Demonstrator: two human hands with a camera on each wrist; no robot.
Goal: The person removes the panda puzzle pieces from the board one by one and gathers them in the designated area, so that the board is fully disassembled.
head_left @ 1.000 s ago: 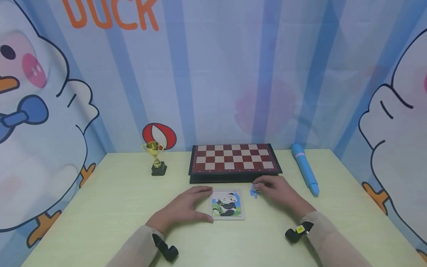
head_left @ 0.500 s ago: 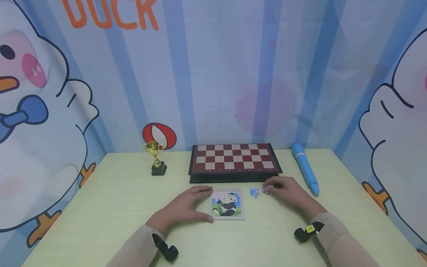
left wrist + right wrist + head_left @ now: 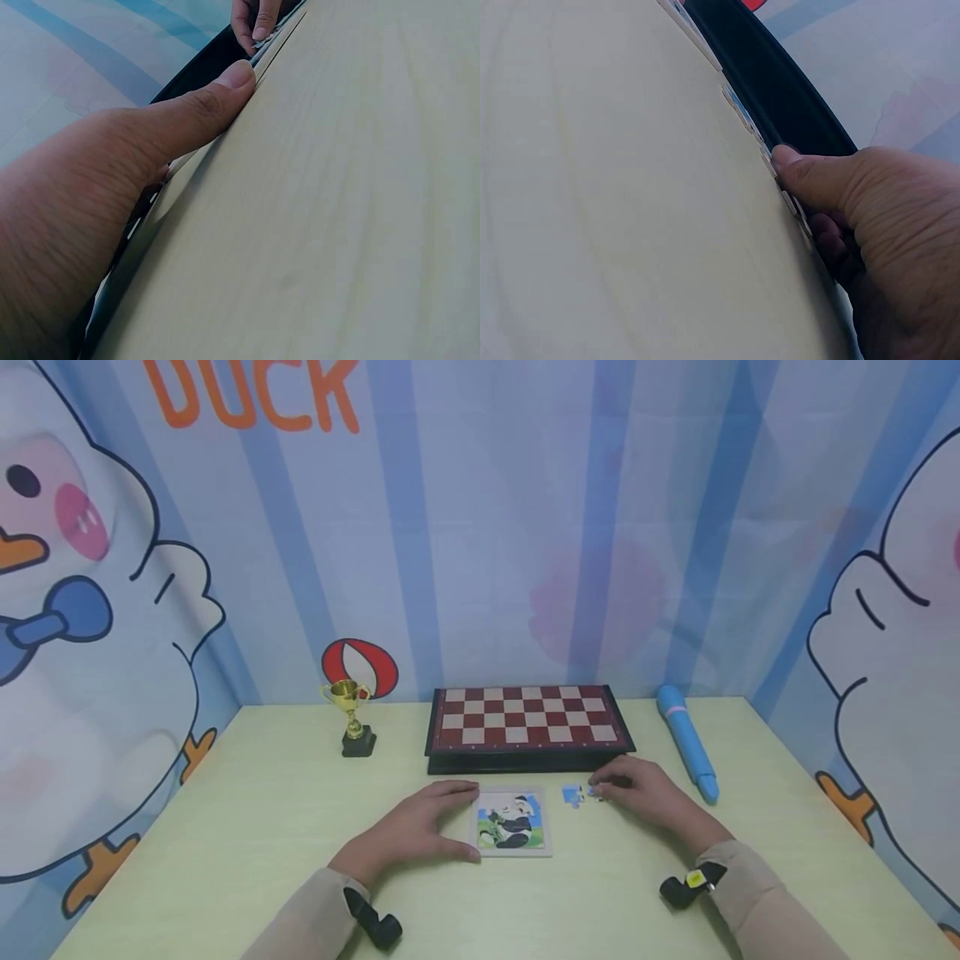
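Observation:
In the head view a square panda jigsaw puzzle (image 3: 513, 828) lies flat in a pale tray (image 3: 548, 827). A bare pale patch shows at the upper left of its picture. My left hand (image 3: 416, 827) holds the tray at its left side, thumb at the near corner and fingertips at the far one. To the right lies a loose blue jigsaw piece (image 3: 572, 794). Just beyond it, my right hand (image 3: 641, 787) pinches another jigsaw piece (image 3: 595, 793) low over the table, the fingers covering much of it. The right wrist view shows the thumb (image 3: 799, 161) on thin pieces seen edge-on.
Behind the puzzle lies a black-sided chessboard case (image 3: 528, 718). A small gold trophy cup (image 3: 352, 714) stands at the back left. A blue cylindrical stick (image 3: 687, 739) lies on the right of the table (image 3: 247, 818). A printed duck curtain (image 3: 487, 527) hangs along the back.
My right hand has shifted right with a piece, uncovering the loose blue piece beside it, and has paused there over the last half second. The left hand has kept its place at the tray.

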